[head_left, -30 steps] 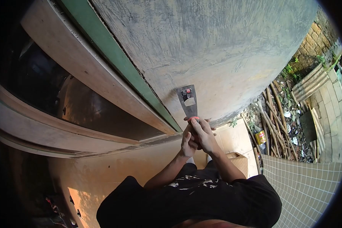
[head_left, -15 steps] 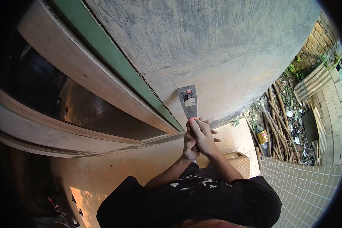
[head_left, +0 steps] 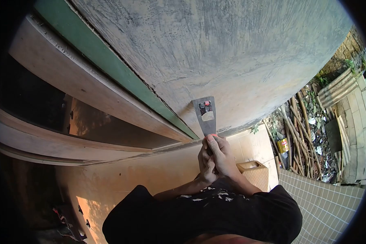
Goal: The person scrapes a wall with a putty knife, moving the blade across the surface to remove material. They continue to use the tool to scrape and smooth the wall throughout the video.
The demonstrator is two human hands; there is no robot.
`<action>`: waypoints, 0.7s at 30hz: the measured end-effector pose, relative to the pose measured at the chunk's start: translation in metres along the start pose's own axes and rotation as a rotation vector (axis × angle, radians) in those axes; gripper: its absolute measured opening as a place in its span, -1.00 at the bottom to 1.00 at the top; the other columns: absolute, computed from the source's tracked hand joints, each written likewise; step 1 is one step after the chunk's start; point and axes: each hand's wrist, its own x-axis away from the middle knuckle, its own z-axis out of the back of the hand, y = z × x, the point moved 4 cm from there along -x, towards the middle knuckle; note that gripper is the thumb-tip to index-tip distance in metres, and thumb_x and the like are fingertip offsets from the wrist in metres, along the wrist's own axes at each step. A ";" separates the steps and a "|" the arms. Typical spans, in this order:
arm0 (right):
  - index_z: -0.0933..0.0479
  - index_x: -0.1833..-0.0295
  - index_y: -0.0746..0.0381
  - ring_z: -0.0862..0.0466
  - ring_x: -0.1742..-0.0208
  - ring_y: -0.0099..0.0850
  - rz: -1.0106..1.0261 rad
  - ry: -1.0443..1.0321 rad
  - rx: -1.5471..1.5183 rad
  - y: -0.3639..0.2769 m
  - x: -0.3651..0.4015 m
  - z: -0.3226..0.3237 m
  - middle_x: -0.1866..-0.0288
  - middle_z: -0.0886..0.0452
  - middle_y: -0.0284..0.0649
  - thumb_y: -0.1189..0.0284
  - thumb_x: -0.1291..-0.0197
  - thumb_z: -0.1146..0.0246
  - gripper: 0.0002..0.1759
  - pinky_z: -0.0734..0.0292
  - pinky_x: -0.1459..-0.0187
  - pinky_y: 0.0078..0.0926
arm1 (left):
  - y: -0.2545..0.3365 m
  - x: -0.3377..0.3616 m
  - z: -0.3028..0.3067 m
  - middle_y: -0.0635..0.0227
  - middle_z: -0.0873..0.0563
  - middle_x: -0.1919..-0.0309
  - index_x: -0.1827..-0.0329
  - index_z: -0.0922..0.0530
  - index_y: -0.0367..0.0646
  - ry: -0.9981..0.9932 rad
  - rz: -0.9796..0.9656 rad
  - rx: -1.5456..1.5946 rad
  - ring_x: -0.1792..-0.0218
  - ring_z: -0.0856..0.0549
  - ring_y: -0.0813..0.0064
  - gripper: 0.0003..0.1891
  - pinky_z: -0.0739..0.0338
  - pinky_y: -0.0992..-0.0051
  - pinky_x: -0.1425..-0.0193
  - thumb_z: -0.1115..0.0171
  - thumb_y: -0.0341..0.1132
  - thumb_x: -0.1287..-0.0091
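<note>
A putty knife (head_left: pixel 203 121) with a wide grey metal blade and a worn sticker is held in front of my chest. Its blade edge rests at or very close to the scratched grey wall (head_left: pixel 232 53); contact is hard to make out. My right hand (head_left: pixel 223 154) is closed around the handle, thumb pointing up toward the blade. Beneath and beside it, my left hand (head_left: pixel 207 168) is closed on the same handle, its fingers partly covered by the right. Most of the handle is hidden by both hands. Dust coats my fingers.
A green-edged wooden window frame (head_left: pixel 122 77) runs along the left of the wall. Behind my right arm stands a woven-pattern bin (head_left: pixel 254 173) on the tiled floor (head_left: pixel 150 175). Sticks (head_left: pixel 299 130), litter and a yellow can (head_left: pixel 283 145) lie at right beside a tiled surface (head_left: pixel 321 199).
Both hands and the putty knife have drawn slightly back toward my body. The right hand's fingers, partly stretched before, are now closed round the handle. The view has shifted a little.
</note>
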 end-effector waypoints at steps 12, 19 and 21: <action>-0.35 0.49 0.32 -0.24 0.55 -0.64 0.172 0.033 0.037 -0.034 -0.019 -0.012 0.66 -0.29 -0.38 0.23 -0.37 -0.01 -0.57 -0.21 0.52 -0.59 | -0.006 -0.039 0.006 0.03 -0.34 -0.23 -0.35 -0.09 -0.29 0.022 -0.030 -0.205 -0.19 -0.45 0.21 -0.32 -0.32 0.27 -0.25 0.11 0.02 -0.30; -0.42 0.42 0.30 -0.28 0.53 -0.67 0.097 0.032 0.061 -0.028 -0.017 -0.003 0.62 -0.32 -0.43 0.23 -0.37 -0.03 -0.61 -0.24 0.50 -0.62 | -0.012 -0.009 0.008 0.04 -0.35 -0.23 -0.34 -0.10 -0.31 0.027 -0.047 -0.159 -0.18 -0.46 0.25 -0.33 -0.34 0.35 -0.24 0.14 0.05 -0.35; -0.43 0.40 0.30 -0.29 0.52 -0.67 0.093 0.004 0.059 -0.033 -0.013 -0.005 0.62 -0.33 -0.43 0.22 -0.37 -0.03 -0.61 -0.25 0.49 -0.62 | -0.014 -0.008 0.008 0.07 -0.36 -0.22 -0.34 -0.11 -0.30 0.020 -0.017 0.052 -0.18 -0.45 0.28 -0.35 -0.33 0.38 -0.24 0.15 0.03 -0.36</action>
